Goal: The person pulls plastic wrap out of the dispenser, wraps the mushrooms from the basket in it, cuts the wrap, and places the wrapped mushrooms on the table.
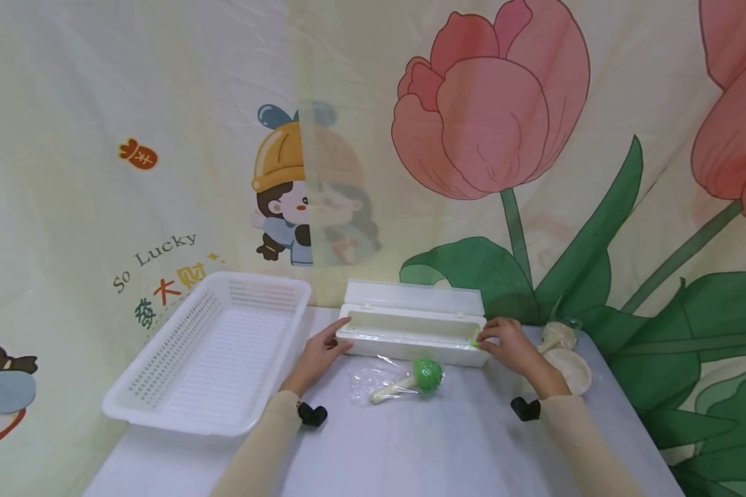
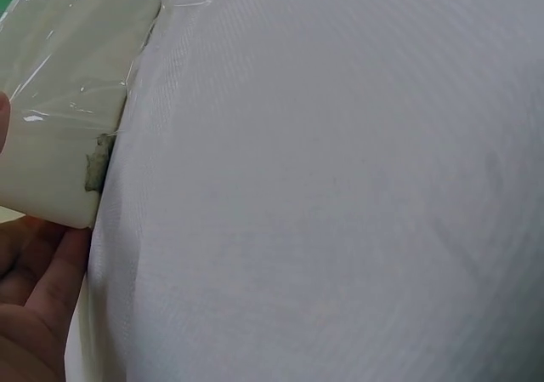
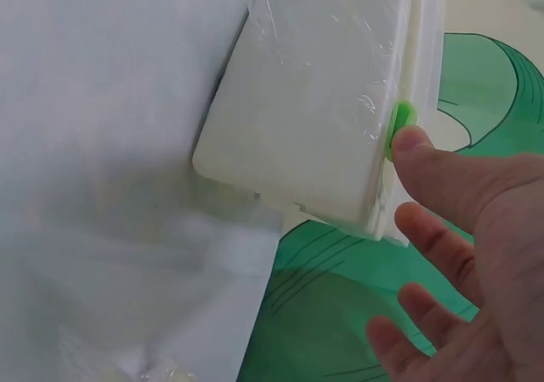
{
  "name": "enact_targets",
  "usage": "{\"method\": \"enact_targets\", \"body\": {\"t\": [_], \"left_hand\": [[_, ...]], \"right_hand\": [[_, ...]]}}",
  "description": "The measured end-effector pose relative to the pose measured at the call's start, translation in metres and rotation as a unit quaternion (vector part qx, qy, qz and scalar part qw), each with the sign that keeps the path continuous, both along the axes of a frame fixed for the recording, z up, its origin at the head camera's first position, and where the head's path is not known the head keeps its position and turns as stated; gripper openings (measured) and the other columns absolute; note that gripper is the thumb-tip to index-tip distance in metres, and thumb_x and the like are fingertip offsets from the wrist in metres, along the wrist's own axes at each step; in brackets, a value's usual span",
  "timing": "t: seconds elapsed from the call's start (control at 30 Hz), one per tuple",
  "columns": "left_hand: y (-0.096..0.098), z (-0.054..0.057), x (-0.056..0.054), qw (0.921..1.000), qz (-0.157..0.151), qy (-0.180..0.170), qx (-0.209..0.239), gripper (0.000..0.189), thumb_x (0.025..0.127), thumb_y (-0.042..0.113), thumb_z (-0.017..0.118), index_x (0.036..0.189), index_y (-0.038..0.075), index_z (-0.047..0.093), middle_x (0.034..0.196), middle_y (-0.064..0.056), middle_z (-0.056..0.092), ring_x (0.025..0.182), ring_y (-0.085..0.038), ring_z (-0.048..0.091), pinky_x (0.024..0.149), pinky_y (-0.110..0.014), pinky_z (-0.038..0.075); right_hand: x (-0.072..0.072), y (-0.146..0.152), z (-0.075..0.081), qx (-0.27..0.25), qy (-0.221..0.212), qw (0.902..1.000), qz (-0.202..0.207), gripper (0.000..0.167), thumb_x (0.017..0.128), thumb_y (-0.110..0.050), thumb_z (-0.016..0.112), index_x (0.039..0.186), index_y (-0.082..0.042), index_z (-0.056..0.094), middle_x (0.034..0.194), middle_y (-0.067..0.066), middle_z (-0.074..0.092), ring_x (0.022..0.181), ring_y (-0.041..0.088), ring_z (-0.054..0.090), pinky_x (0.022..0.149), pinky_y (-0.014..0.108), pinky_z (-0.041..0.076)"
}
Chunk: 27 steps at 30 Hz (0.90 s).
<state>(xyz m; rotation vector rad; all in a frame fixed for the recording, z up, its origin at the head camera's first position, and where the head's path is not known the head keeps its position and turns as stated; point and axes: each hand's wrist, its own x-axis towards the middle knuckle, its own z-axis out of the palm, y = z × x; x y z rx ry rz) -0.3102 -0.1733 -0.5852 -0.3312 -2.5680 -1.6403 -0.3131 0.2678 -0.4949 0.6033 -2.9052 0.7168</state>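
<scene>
A long white cling film dispenser (image 1: 413,350) lies on the table with its lid (image 1: 416,298) raised at the back. My left hand (image 1: 318,355) grips its left end, thumb on the front and fingers around the end wall. At the right end is my right hand (image 1: 511,345). In the right wrist view its thumb touches a small green slider (image 3: 400,128) on the dispenser's top edge, while the other fingers stay loosely bent, apart from the slider. Clear film clings to the dispenser's front. Just before it lies a green-headed thing with a white stem (image 1: 427,376), wrapped in clear film.
To the left stands a large white perforated basket (image 1: 249,421). At the right edge of the white table (image 1: 404,455) are a round pale dish (image 1: 575,369) and a beige thing in clear film (image 1: 558,336). A printed curtain (image 1: 342,55) hangs close behind.
</scene>
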Motion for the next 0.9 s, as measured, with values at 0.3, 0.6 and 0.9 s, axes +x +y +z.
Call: {"method": "enact_targets", "body": {"t": [0.3,0.6,0.9], "left_hand": [[0.001,0.0,0.0,1.0,-0.004,-0.009,0.0,0.061,0.095,0.036,0.074,0.151,0.039,0.05,0.102,-0.004,0.069,0.092,-0.015,0.064,0.08,-0.028,0.053],[0.011,0.009,0.009,0.9995,0.029,0.004,-0.013,0.064,0.098,0.012,0.069,0.156,0.026,0.045,0.155,-0.017,0.05,0.115,-0.038,0.067,0.095,-0.048,0.056],[0.039,0.028,0.042,0.962,0.247,0.109,0.039,0.033,0.086,-0.01,0.061,0.116,0.003,0.067,0.115,-0.018,0.068,0.091,-0.031,0.064,0.075,-0.035,0.055]], "right_hand": [[0.002,0.008,0.003,0.058,-0.01,0.9977,-0.032,0.007,0.09,-0.005,0.076,0.095,-0.007,0.081,0.118,0.023,0.065,0.122,0.054,0.05,0.102,0.069,0.04],[0.011,0.005,0.001,-0.001,0.004,0.9993,-0.037,0.022,0.093,-0.001,0.071,0.114,0.004,0.072,0.125,0.034,0.06,0.118,0.052,0.057,0.098,0.064,0.048],[0.046,-0.047,-0.011,-0.074,0.146,0.9865,0.012,0.039,0.089,0.001,0.076,0.126,0.001,0.066,0.122,0.023,0.065,0.115,0.041,0.064,0.093,0.056,0.054]]}}
